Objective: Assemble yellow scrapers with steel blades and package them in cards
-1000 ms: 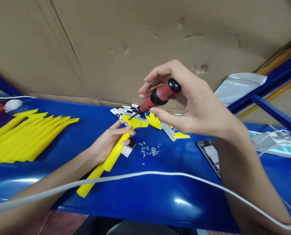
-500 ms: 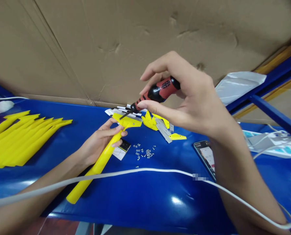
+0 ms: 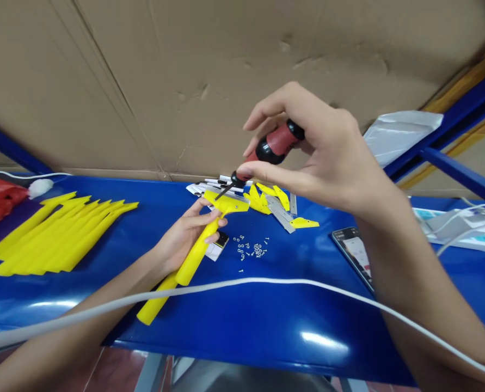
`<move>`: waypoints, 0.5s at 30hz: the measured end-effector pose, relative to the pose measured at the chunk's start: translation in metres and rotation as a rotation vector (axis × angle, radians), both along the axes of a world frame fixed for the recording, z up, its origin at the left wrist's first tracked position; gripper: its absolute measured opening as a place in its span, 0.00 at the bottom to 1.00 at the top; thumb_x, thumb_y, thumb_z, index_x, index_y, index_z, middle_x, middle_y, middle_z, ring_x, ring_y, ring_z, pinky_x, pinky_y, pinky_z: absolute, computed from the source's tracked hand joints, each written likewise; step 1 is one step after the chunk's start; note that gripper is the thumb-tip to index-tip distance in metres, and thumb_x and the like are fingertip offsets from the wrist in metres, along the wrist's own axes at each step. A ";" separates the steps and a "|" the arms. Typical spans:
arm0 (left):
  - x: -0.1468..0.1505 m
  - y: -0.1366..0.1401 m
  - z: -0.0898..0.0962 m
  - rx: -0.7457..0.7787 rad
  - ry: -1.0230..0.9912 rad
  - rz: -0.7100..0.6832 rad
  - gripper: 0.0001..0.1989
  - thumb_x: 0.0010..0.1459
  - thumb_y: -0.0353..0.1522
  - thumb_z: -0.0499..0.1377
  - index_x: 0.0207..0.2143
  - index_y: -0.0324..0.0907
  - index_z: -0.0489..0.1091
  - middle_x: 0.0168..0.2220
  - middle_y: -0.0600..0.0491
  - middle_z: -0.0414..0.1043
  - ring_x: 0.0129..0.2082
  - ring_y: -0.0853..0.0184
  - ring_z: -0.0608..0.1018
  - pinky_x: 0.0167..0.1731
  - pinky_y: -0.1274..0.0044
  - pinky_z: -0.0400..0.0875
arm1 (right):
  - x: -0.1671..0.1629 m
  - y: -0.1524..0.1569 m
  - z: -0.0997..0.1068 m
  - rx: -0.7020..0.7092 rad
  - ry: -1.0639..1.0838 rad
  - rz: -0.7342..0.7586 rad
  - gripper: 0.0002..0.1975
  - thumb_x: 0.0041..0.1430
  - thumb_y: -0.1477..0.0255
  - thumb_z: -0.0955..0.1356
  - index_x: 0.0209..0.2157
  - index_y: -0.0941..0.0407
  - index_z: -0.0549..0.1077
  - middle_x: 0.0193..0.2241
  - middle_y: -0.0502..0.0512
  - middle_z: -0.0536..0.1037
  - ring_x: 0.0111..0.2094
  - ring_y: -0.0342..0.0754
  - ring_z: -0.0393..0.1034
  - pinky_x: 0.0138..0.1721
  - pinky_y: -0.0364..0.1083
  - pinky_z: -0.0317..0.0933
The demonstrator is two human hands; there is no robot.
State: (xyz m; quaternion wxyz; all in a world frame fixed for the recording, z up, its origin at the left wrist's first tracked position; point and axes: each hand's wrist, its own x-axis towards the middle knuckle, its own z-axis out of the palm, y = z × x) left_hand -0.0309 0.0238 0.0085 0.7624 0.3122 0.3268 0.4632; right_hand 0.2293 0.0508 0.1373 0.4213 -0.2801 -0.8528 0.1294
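1. Yellow plastic scraper with a long tapered handle [image 3: 193,251] sits clamped in my left hand [image 3: 184,235] over the glossy blue metal bench [image 3: 266,321], its flat head up by my fingertips.
2. My right hand [image 3: 324,158] pinches the red-and-black-handled screwdriver [image 3: 266,153], tip on the scraper's head.
3. I judge the tip could skid off and jab my left fingers if I lean too hard, and the small silver screws [image 3: 251,250] just beside could scatter.
4. Scraper's long axis runs from low left near me to upper right, head pointing away; the screwdriver slants down-left.

Yellow scraper [image 3: 193,247], red-and-black screwdriver [image 3: 272,148], blue table [image 3: 266,326]
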 end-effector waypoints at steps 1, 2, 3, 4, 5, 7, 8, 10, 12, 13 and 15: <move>0.001 -0.001 -0.001 0.008 0.004 -0.009 0.17 0.64 0.24 0.71 0.50 0.44 0.72 0.46 0.50 0.77 0.34 0.71 0.79 0.22 0.83 0.68 | 0.001 -0.001 0.001 0.026 -0.007 -0.006 0.22 0.59 0.66 0.82 0.52 0.44 0.75 0.44 0.50 0.83 0.46 0.58 0.79 0.47 0.55 0.72; 0.002 -0.001 -0.002 0.014 0.008 -0.013 0.17 0.63 0.24 0.72 0.49 0.44 0.72 0.46 0.50 0.77 0.34 0.71 0.79 0.22 0.84 0.68 | 0.001 -0.002 0.001 0.049 -0.024 0.004 0.24 0.60 0.68 0.81 0.54 0.46 0.74 0.45 0.51 0.83 0.46 0.57 0.79 0.48 0.55 0.71; 0.003 -0.001 -0.003 0.018 0.012 -0.012 0.17 0.63 0.24 0.73 0.48 0.44 0.71 0.46 0.50 0.77 0.33 0.71 0.79 0.21 0.84 0.67 | 0.001 -0.003 0.002 0.065 -0.047 0.030 0.25 0.60 0.71 0.80 0.56 0.47 0.73 0.47 0.52 0.83 0.47 0.57 0.79 0.48 0.54 0.71; 0.003 -0.001 -0.004 0.021 0.014 -0.005 0.17 0.62 0.24 0.73 0.48 0.43 0.71 0.46 0.50 0.77 0.33 0.71 0.79 0.21 0.84 0.67 | 0.002 -0.004 0.003 0.071 -0.068 0.063 0.26 0.61 0.74 0.79 0.57 0.49 0.71 0.50 0.53 0.82 0.48 0.56 0.78 0.49 0.54 0.70; 0.003 -0.001 -0.005 0.023 0.014 0.002 0.17 0.62 0.24 0.73 0.47 0.43 0.71 0.45 0.50 0.77 0.33 0.71 0.79 0.20 0.84 0.66 | 0.001 -0.005 0.003 0.063 -0.082 0.101 0.27 0.61 0.76 0.78 0.58 0.50 0.70 0.53 0.55 0.81 0.49 0.55 0.78 0.49 0.53 0.71; 0.003 -0.001 -0.004 0.024 0.013 0.002 0.16 0.62 0.25 0.73 0.47 0.43 0.71 0.45 0.50 0.76 0.33 0.71 0.79 0.20 0.84 0.66 | 0.000 -0.008 0.003 0.018 -0.065 0.160 0.24 0.64 0.77 0.76 0.58 0.51 0.70 0.58 0.57 0.79 0.49 0.52 0.79 0.50 0.51 0.72; 0.002 -0.001 -0.003 0.027 0.012 -0.001 0.16 0.63 0.25 0.73 0.48 0.43 0.72 0.45 0.50 0.76 0.33 0.71 0.79 0.21 0.84 0.67 | -0.001 -0.009 0.003 -0.002 -0.046 0.175 0.22 0.65 0.76 0.76 0.58 0.51 0.71 0.59 0.57 0.78 0.48 0.51 0.79 0.50 0.51 0.73; 0.001 -0.003 -0.002 0.035 0.008 -0.014 0.16 0.64 0.25 0.72 0.49 0.44 0.72 0.46 0.50 0.77 0.34 0.71 0.79 0.22 0.84 0.67 | -0.003 -0.011 0.004 0.002 -0.011 0.170 0.20 0.66 0.73 0.77 0.56 0.49 0.72 0.56 0.55 0.81 0.47 0.51 0.80 0.49 0.50 0.75; 0.001 -0.004 -0.001 0.046 0.010 -0.027 0.16 0.64 0.25 0.72 0.50 0.44 0.72 0.46 0.50 0.77 0.34 0.71 0.79 0.22 0.84 0.68 | -0.005 -0.013 0.005 0.055 -0.014 0.119 0.19 0.65 0.68 0.80 0.53 0.47 0.74 0.50 0.52 0.84 0.46 0.53 0.80 0.46 0.50 0.75; 0.001 -0.005 -0.001 0.050 0.015 -0.032 0.16 0.64 0.26 0.72 0.50 0.45 0.72 0.46 0.50 0.77 0.34 0.71 0.79 0.22 0.83 0.68 | -0.005 -0.014 0.007 0.080 -0.025 0.091 0.19 0.64 0.66 0.81 0.52 0.47 0.74 0.47 0.51 0.84 0.46 0.53 0.80 0.45 0.50 0.75; 0.001 -0.006 -0.002 0.059 0.027 -0.042 0.17 0.64 0.26 0.72 0.51 0.46 0.72 0.46 0.50 0.77 0.32 0.71 0.78 0.22 0.83 0.67 | -0.006 -0.016 0.009 0.101 -0.043 0.060 0.20 0.64 0.64 0.81 0.51 0.46 0.73 0.44 0.50 0.84 0.45 0.55 0.80 0.45 0.51 0.75</move>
